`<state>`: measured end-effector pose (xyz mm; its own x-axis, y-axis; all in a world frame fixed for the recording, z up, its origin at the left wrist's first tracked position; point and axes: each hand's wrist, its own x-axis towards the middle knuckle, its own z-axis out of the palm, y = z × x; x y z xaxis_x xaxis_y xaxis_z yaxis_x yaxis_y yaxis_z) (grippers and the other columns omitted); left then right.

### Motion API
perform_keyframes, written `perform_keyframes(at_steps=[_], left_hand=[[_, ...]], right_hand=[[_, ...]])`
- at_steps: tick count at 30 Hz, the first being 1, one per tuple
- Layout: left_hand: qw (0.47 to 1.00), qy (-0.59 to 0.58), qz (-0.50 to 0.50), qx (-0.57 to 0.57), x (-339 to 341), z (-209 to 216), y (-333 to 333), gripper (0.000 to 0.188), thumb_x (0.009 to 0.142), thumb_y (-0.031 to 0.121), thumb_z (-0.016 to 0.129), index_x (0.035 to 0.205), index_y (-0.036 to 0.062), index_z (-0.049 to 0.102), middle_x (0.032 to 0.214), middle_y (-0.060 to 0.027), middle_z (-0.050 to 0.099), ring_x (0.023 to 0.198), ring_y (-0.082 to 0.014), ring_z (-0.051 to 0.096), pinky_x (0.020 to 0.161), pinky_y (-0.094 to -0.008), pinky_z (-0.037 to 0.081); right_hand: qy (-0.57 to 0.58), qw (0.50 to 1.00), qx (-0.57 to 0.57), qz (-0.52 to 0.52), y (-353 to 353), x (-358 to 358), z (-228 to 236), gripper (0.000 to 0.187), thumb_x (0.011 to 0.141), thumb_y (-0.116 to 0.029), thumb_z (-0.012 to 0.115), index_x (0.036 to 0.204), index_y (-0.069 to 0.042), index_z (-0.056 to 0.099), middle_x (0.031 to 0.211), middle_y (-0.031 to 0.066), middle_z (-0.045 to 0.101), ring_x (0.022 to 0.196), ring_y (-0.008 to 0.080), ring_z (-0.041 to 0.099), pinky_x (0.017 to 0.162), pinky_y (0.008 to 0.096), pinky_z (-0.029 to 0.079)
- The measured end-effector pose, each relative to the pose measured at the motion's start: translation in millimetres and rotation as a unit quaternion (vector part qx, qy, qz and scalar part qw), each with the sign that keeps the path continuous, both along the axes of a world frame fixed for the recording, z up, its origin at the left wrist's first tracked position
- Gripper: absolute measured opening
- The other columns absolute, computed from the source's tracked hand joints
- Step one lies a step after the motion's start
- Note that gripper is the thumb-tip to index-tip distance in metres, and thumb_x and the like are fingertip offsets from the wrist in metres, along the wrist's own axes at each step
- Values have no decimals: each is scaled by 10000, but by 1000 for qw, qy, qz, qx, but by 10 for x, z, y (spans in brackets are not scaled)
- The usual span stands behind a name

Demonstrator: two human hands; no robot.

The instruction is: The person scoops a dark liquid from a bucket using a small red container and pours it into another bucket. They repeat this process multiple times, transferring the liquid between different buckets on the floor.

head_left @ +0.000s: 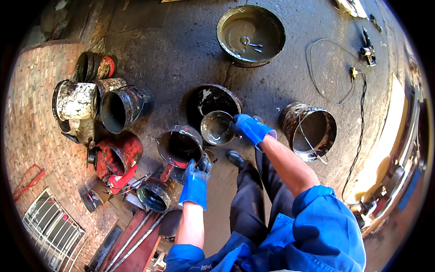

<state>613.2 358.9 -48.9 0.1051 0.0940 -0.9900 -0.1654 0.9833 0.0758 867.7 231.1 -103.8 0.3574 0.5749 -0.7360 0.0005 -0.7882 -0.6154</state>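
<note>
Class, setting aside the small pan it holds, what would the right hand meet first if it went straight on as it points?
Most likely the large black bucket just beyond the small pan; whether the right hand would strike the bucket's rim or pass over is unclear.

On the floor (276, 86), the tub (249, 62) sits toward the far edge. The drum (226, 96) is nearer, the bowl (217, 128) just before it, the bucket (180, 145) left of the bowl. The pail (291, 119) is right. Cans (77, 99) crowd the left edge by the wall (38, 99).
</note>
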Motion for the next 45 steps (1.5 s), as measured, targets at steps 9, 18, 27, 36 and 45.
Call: perform_keyframes(at_steps=[9, 18, 27, 36, 45], left_hand=[[999, -34, 3, -20, 248, -71, -82, 286, 841, 324, 484, 1024, 127, 583, 962, -72, 645, 750, -180, 613, 685, -370, 466], [999, 15, 31, -38, 546, -89, -93, 241, 830, 284, 523, 916, 78, 611, 822, -92, 650, 602, -185, 518, 585, -335, 425], [997, 39, 41, -52, 521, -218, -143, 263, 830, 282, 542, 922, 38, 578, 743, -106, 604, 578, -207, 499, 569, -349, 422], [995, 80, 39, -51, 471, -253, -202, 240, 817, 277, 560, 844, 40, 580, 651, -83, 573, 560, -204, 498, 583, -353, 423], [995, 53, 52, -62, 445, -219, -194, 172, 812, 233, 592, 822, 63, 563, 692, -85, 582, 569, -231, 527, 599, -404, 466]], right_hand=[[89, 991, 17, -101, -266, 936, -527, 331, 812, -347, 558, 863, -27, 624, 685, 83, 595, 605, 155, 510, 578, 357, 438], [-188, 980, 18, -67, -438, 3261, -591, 289, 775, -316, 559, 853, -53, 651, 766, 138, 642, 683, 262, 608, 627, 371, 482], [-508, 840, -188, 20, 86, 3382, -249, 259, 795, -225, 500, 943, -79, 655, 939, 141, 635, 849, 291, 631, 691, 382, 503], [-266, 939, -216, 39, 97, 3087, -838, 191, 723, -133, 533, 819, -62, 682, 834, 134, 651, 801, 266, 620, 674, 398, 472], [-121, 971, -205, 18, 78, 3153, -846, 250, 809, -202, 492, 905, -37, 653, 752, 66, 630, 691, 164, 571, 652, 329, 433]])
